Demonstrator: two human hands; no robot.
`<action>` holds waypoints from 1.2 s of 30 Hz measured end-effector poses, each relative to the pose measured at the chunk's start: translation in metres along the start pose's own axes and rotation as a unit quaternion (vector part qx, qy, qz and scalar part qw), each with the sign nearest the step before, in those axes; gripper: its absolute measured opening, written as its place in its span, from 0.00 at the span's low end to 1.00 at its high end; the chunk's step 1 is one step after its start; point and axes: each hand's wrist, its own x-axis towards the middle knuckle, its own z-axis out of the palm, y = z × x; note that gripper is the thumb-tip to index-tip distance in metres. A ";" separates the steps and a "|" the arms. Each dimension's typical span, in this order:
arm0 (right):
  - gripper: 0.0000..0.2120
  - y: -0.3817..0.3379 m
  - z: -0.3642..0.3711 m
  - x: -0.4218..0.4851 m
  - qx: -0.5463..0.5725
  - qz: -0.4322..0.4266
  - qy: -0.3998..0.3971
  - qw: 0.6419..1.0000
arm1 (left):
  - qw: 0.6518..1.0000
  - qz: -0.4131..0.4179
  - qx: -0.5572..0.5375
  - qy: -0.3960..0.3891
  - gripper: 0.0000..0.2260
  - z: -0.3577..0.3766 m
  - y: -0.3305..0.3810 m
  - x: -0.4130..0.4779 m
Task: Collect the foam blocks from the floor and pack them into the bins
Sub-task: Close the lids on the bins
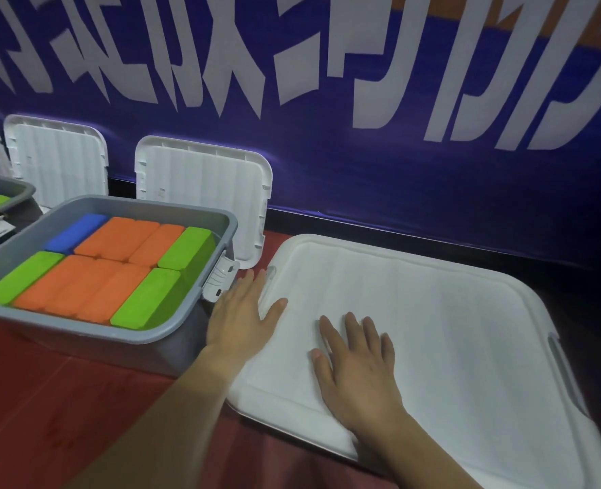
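A grey bin (172, 331) at the left holds foam blocks packed flat: orange blocks (91, 287) in the middle, green blocks (151, 298) at the sides, one blue block (75, 231) at the back. To its right a closed bin shows only its white lid (450, 330). Both hands lie flat on that lid with straight fingers. My left hand (237, 317) rests on the lid's left edge beside the grey bin's latch. My right hand (357, 365) presses the lid's near-left part.
Two loose white lids (204, 195) (57, 160) lean upright against the blue banner wall (362, 178) behind the bins. Another grey bin (17, 195) with blue and green blocks shows at the far left. The floor (62, 418) is red.
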 end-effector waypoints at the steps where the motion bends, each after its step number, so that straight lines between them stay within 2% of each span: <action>1: 0.29 -0.003 -0.009 0.001 -0.001 0.000 0.001 1.000 | 1.000 0.010 0.005 0.014 0.35 -0.006 0.005 -0.002; 7: 0.28 -0.062 -0.101 0.034 -0.042 0.004 -0.052 0.998 | 0.999 0.032 0.030 0.024 0.31 -0.101 0.023 0.001; 14: 0.30 -0.188 -0.226 0.086 -0.047 -0.048 -0.098 0.993 | 0.986 0.080 0.123 -0.076 0.28 -0.273 -0.019 0.038; 16: 0.36 -0.219 -0.248 0.103 -0.051 -0.056 -0.113 0.991 | 0.978 0.089 0.154 -0.108 0.29 -0.312 -0.037 0.055; 18: 0.38 -0.243 -0.264 0.125 -0.058 -0.060 -0.122 0.989 | 0.974 0.081 0.166 -0.132 0.33 -0.346 -0.049 0.080; 21: 0.31 -0.267 -0.277 0.164 -0.073 -0.058 -0.126 0.988 | 0.973 0.062 0.168 -0.147 0.37 -0.380 -0.060 0.128; 25: 0.30 -0.285 -0.275 0.228 -0.074 -0.049 -0.122 0.989 | 0.976 0.052 0.156 -0.142 0.34 -0.385 -0.081 0.203; 30: 0.30 -0.287 -0.245 0.324 -0.062 -0.026 -0.138 0.988 | 0.966 0.070 0.178 -0.175 0.31 -0.345 -0.109 0.293; 36: 0.30 -0.283 -0.209 0.425 -0.074 0.004 -0.154 0.985 | 0.946 0.097 0.220 -0.220 0.34 -0.295 -0.142 0.384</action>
